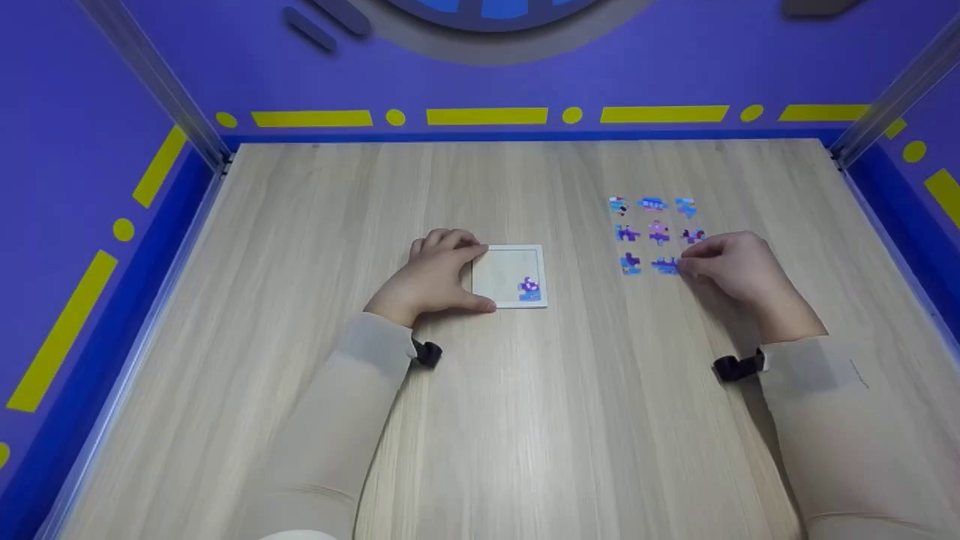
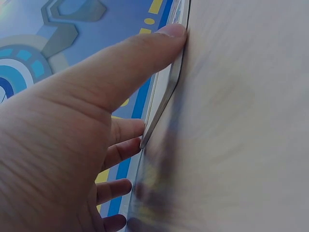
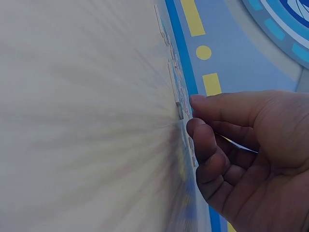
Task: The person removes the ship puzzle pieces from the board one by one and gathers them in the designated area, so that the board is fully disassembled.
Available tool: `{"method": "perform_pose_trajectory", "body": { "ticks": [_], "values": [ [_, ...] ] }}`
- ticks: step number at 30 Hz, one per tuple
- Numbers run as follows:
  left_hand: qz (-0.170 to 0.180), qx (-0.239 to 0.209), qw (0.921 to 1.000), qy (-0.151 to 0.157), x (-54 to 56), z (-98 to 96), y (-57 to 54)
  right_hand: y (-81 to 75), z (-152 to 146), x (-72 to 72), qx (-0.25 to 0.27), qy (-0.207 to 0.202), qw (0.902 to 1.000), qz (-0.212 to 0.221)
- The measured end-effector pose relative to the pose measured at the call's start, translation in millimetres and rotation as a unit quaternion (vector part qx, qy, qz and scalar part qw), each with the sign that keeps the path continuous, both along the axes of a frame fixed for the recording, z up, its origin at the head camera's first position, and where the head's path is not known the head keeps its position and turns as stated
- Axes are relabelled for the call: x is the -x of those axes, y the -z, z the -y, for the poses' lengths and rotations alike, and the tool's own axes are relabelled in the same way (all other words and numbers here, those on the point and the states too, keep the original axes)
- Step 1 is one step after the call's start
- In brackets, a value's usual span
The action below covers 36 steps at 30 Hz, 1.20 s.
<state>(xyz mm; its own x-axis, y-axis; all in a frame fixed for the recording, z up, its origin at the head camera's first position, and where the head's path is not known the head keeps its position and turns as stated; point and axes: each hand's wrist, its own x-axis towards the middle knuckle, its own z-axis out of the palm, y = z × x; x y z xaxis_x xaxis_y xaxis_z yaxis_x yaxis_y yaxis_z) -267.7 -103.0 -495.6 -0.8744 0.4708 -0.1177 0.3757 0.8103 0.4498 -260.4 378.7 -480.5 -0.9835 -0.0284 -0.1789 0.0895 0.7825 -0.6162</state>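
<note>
My left hand (image 1: 439, 277) holds the left side of a square, pale wooden puzzle frame (image 1: 544, 270), thumb at its near edge and a finger at its far edge. One purple and blue jigsaw piece (image 1: 529, 289) lies in the frame's lower right corner. In the left wrist view the thumb (image 2: 145, 58) presses the frame's edge. My right hand (image 1: 739, 266) has curled fingers, its tips at the right end of a purple jigsaw piece (image 1: 663, 265) on the table. A gap shows between thumb and forefinger in the right wrist view; whether they grip the piece is unclear.
More loose jigsaw pieces (image 1: 658, 231) lie in rows at the right, beyond and left of my right hand. The wood-grain table (image 1: 525, 420) is bordered by a blue back wall (image 1: 487, 86) with yellow marks, and by similar side walls.
</note>
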Motion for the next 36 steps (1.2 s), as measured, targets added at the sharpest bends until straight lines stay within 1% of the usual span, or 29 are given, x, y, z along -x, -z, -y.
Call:
{"method": "perform_pose_trajectory", "body": {
  "ticks": [6, 9, 14, 18, 22, 28, 31, 36],
  "values": [
    [0.002, -0.001, 1.0, -0.001, -0.4, -0.1, -0.4, -3.7, 0.9, 0.6, 0.022, 0.006, 0.9997, 0.005],
    [0.0, -0.002, 1.0, -0.002, -0.4, 0.2, -0.4, -9.1, 5.6, -0.1, 0.022, 0.006, 0.9997, -0.001],
    [0.005, -0.003, 1.0, -0.001, -0.6, -0.4, 3.3, -21.8, 21.1, -1.9, 0.021, 0.005, 0.9996, -0.017],
    [0.007, -0.004, 1.0, 0.0, -0.4, -0.6, 3.3, -32.4, 42.0, -1.9, 0.029, -0.006, 0.9992, -0.027],
    [0.003, -0.002, 1.0, -0.001, 0.1, -0.2, 1.5, -45.8, 68.4, -2.1, 0.051, -0.027, 0.9976, -0.038],
    [0.0, -0.001, 1.0, -0.003, -0.7, 0.7, 1.7, -64.0, 108.2, -6.9, 0.088, -0.066, 0.9913, -0.071],
    [0.0, 0.001, 1.0, -0.002, -0.9, 0.8, 1.5, -67.5, 125.6, -10.1, 0.099, -0.086, 0.9879, -0.083],
    [0.0, 0.001, 1.0, 0.001, -0.9, -0.2, 0.9, -68.1, 150.9, -18.9, 0.091, -0.105, 0.9871, -0.08]
  ]
}}
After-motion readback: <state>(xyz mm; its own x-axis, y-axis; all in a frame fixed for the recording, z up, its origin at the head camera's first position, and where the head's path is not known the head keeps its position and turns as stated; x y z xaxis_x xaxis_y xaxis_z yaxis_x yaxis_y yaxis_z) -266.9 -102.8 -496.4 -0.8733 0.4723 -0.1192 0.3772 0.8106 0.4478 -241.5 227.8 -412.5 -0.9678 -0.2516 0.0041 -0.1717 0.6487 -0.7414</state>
